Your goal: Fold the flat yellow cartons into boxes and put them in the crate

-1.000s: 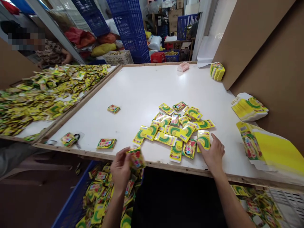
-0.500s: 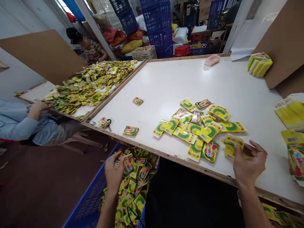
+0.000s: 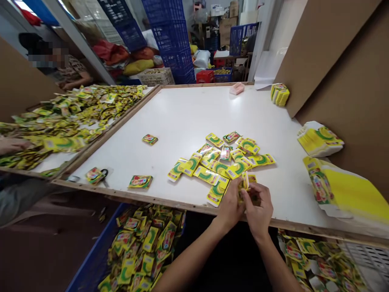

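Note:
Near the front edge of the white table [image 3: 188, 109], my left hand [image 3: 231, 207] and my right hand [image 3: 259, 211] meet with closed fingers around a small yellow carton [image 3: 245, 181]. It stands on edge between my fingertips, and its lower part is hidden by them. Just beyond and left of my hands lies a loose spread of flat yellow-and-green cartons [image 3: 206, 175], some overlapping. Further left, a filled-looking carton [image 3: 140, 181] rests alone, with another carton [image 3: 150, 139] behind it. Beside a third carton [image 3: 94, 175] lies a pair of black-handled scissors [image 3: 105, 174].
Below the table edge on the left, a blue crate [image 3: 100, 243] holds many cartons; more cartons [image 3: 319, 259] sit below right. Stacked yellow cartons [image 3: 319, 138] stand at the right. A heap of cartons [image 3: 100, 101] covers the left table, where a co-worker's hand [image 3: 13, 145] reaches in.
My left hand has come from above the blue crate to join my right hand on the carton. My right hand has drawn in towards the table's front edge. The view has swung right.

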`<action>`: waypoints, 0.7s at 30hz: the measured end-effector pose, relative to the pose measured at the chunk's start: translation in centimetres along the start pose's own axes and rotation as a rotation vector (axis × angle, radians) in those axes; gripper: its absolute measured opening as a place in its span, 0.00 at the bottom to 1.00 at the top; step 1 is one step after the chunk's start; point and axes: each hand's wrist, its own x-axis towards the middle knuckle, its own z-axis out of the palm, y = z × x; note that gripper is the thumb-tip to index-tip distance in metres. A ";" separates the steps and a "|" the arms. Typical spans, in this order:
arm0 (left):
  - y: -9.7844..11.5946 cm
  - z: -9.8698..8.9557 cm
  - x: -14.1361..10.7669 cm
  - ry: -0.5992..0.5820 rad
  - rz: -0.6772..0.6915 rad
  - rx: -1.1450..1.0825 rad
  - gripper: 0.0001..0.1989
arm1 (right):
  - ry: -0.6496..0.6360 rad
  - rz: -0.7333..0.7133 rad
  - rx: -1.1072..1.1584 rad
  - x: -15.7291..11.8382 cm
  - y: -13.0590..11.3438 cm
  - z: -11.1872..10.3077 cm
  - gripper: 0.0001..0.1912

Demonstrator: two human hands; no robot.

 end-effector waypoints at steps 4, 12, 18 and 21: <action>-1.0 -0.6 1.1 0.084 -0.210 -0.104 0.15 | -0.141 0.033 -0.009 0.1 2.1 -0.7 0.14; -2.0 -2.8 1.9 0.214 -0.349 -0.510 0.20 | -0.207 0.057 -0.150 0.4 4.3 -1.0 0.20; -2.1 -4.5 0.5 0.113 -0.339 -0.634 0.30 | -0.430 0.062 0.178 0.5 2.3 1.2 0.14; -2.2 -5.0 -0.3 0.135 -0.338 -0.606 0.27 | -0.481 0.070 0.206 0.3 2.6 1.6 0.15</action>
